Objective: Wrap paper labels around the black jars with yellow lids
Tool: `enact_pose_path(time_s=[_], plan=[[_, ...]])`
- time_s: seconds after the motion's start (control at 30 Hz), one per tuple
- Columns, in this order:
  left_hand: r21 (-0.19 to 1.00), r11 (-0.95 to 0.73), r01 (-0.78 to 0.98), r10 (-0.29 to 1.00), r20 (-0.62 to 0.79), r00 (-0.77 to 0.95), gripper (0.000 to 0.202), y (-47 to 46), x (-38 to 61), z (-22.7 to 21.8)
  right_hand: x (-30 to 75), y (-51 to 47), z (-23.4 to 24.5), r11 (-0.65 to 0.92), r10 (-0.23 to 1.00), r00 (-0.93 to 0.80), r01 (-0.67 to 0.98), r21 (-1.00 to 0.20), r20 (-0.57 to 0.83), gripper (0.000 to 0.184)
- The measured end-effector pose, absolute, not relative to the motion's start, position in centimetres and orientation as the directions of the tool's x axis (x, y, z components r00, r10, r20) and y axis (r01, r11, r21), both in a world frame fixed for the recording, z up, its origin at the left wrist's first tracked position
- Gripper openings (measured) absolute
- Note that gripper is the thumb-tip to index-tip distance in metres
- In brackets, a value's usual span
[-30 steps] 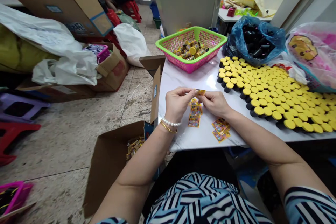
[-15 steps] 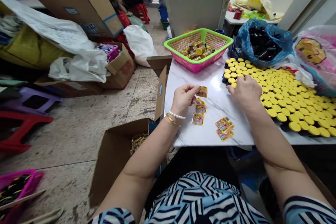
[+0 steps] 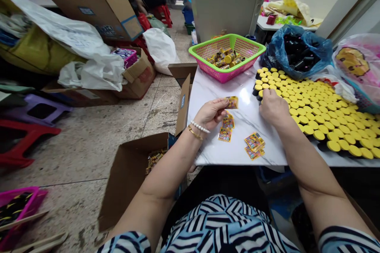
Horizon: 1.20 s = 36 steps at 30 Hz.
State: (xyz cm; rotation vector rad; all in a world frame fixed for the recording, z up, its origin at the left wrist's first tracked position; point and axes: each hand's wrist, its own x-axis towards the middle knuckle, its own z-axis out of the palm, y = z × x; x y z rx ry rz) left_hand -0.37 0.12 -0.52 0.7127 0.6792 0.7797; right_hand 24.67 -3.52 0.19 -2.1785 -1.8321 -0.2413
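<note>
My left hand (image 3: 211, 114) pinches a small printed yellow label (image 3: 232, 102) between thumb and fingers, just above the white marbled table (image 3: 204, 154). Below that hand lie several similar labels (image 3: 226, 128) in an overlapping column. A second little pile of labels (image 3: 254, 145) rests nearer the table's front edge. My right hand (image 3: 275, 108) is closed at the left border of a crowd of upright black bottles with yellow caps (image 3: 323, 110). Its curled fingers hide whatever is in their grip.
A green-rimmed pink basket (image 3: 204, 73) of yellow-labelled bottles stands at the back. Behind the capped bottles sits a blue bag (image 3: 267, 53) of black pieces. An open cardboard box (image 3: 118, 185) is left of the table. Farther off are stools, boxes and seated people.
My right hand has drawn slightly left and down, its fingers curling in more. My left hand, still with the label, has shifted slightly right. The view has tilted a little.
</note>
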Motion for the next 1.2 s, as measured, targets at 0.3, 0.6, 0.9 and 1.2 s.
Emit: enact_pose_path(time_s=[0.3, 0.6, 0.9, 1.2], plan=[[0.678, 0.570, -0.465, 0.799, -0.324, 0.506, 0.014, 0.6, -0.3, -0.2, 21.8, -3.7, 1.5, 0.274, 0.961, 0.043, -0.037, -0.961, 0.273, 0.048], [0.666, 0.559, -0.494, 0.804, -0.292, 0.517, 0.014, 0.9, -0.2, -0.7, 20.2, -3.9, 0.8, 0.295, 0.947, 0.097, 0.106, -0.950, 0.305, 0.039], [0.661, 0.576, -0.481, 0.796, -0.320, 0.514, 0.012, 0.7, 0.1, -0.5, 19.2, -4.7, 0.7, 0.275, 0.952, 0.096, 0.145, -0.950, 0.290, 0.043], [0.654, 0.607, -0.452, 0.766, -0.331, 0.551, 0.011, 0.9, 0.0, -0.3, 19.1, -4.6, 0.1, 0.229, 0.970, 0.062, 0.096, -0.969, 0.235, 0.045]])
